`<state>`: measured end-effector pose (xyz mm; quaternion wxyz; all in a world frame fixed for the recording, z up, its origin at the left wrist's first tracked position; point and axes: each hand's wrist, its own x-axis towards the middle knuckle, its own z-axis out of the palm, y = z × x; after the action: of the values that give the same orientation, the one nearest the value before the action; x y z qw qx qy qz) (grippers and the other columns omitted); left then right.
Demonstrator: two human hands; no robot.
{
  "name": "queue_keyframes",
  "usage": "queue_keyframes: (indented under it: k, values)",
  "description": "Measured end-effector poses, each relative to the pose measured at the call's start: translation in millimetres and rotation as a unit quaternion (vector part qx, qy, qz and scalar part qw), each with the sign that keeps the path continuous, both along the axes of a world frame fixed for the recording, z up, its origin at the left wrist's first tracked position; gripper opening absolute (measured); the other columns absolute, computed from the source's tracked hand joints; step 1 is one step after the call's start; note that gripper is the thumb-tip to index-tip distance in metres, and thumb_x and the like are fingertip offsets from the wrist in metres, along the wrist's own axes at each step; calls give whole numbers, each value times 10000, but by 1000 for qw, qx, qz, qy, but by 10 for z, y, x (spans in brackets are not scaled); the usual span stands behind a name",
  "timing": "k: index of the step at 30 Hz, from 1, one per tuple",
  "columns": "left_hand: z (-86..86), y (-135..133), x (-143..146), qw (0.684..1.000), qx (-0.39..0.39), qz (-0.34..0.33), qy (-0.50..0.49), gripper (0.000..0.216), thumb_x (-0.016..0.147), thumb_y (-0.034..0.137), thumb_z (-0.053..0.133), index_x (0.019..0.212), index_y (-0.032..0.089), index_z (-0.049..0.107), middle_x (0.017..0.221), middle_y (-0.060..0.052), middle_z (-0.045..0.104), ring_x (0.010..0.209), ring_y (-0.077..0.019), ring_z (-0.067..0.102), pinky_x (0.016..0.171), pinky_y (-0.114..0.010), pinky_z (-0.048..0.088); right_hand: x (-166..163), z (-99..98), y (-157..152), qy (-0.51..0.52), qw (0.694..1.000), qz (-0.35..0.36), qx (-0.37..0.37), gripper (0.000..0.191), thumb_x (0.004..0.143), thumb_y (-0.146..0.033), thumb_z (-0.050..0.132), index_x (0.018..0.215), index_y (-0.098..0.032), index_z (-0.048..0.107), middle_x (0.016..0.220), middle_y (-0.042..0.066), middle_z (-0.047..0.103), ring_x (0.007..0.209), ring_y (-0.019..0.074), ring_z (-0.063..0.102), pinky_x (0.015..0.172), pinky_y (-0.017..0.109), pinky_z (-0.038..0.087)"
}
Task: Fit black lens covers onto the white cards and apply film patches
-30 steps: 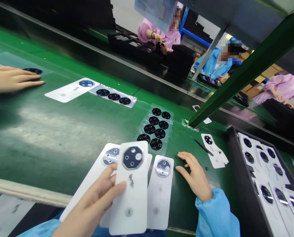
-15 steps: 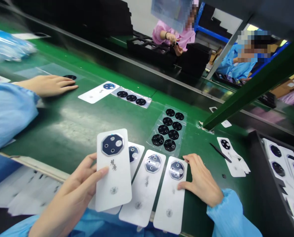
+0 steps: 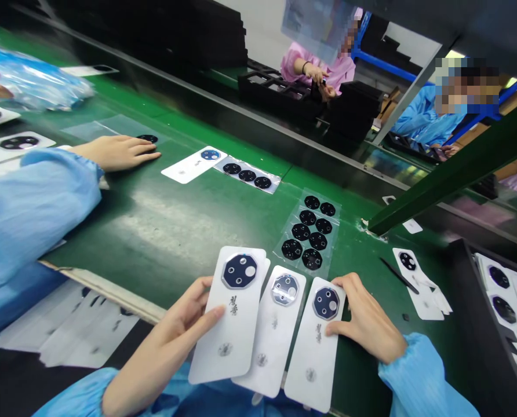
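Note:
My left hand (image 3: 171, 341) grips a white phone back cover (image 3: 231, 315) with a dark octagonal camera ring, thumb on its face, held above the belt's near edge. Beneath and beside it lie two more white covers (image 3: 272, 330), fanned out. My right hand (image 3: 365, 321) rests on the rightmost cover (image 3: 315, 341), thumb and fingers pinching its right edge. Just beyond them lies a clear sheet of black octagonal lens pieces (image 3: 310, 231).
The green conveyor belt (image 3: 167, 214) carries another white cover (image 3: 193, 164) and a strip of black lenses (image 3: 247, 174). A co-worker's hand (image 3: 117, 152) presses a lens at left. A black tray (image 3: 497, 301) of covers stands right. A tweezer (image 3: 398, 275) lies by loose covers.
My left hand carried the top cover left, then back to the right over the fan. My right hand moved onto the rightmost cover and took hold of its edge.

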<state>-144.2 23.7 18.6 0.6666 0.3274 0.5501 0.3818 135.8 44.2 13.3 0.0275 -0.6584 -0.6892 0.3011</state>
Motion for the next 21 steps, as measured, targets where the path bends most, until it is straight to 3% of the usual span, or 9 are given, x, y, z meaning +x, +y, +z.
queue_keyframes:
  k: [8,14,21]
  values:
    - [-206,15,-126,990,38,-106,-84,477,838,405,572,1206,225,327,1028,-64,639,764,-173,624,646,-247,491,-32,-1,-49,63,995,-28,-66,474,725,-241,559,1166,-271,387,1131,15,370,685,120,543,709,320,483]
    - [-298,11,-154,983,78,-105,-130,423,852,383,562,1165,213,334,1069,-72,615,729,-142,613,656,-253,479,-36,-43,-51,49,994,-28,-95,535,730,-274,536,1235,-273,358,1192,26,317,697,120,534,748,320,481]
    - [-285,21,-188,983,65,-97,-142,480,827,387,592,1172,190,322,1039,-83,611,761,-166,618,659,-270,473,-22,-74,-42,38,995,-23,-86,552,733,-276,534,1259,-282,368,1191,34,335,702,124,534,735,302,484]
